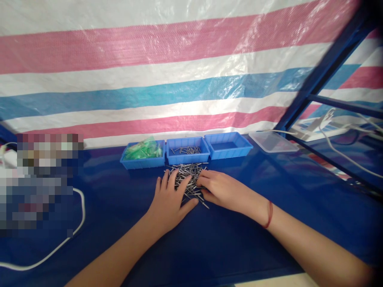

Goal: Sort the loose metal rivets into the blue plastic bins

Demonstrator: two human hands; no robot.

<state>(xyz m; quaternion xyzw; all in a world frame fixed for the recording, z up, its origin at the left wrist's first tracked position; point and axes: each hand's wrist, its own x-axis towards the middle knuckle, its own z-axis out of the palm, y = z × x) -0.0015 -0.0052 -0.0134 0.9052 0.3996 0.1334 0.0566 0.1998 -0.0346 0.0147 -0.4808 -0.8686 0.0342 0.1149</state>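
Note:
A loose pile of thin metal pins that look like blind rivets [191, 179] lies on the blue tabletop. My left hand [167, 199] rests palm down at the pile's left side, fingers spread over its edge. At the right side, my right hand [217, 187] has its fingers curled down into the pins; what they pinch, if anything, is hidden. Just behind the pile stands the middle blue bin [188, 159], with some of the same pins on its floor.
A left blue bin [143, 163] holds green plastic bags [145, 149]. The right blue bin [231, 152] shows a bare floor. A translucent lid [272, 142] lies beside it. A white cable [82, 211] curves at left, a blue metal frame [324, 75] stands right, and striped sheeting [149, 99] hangs behind.

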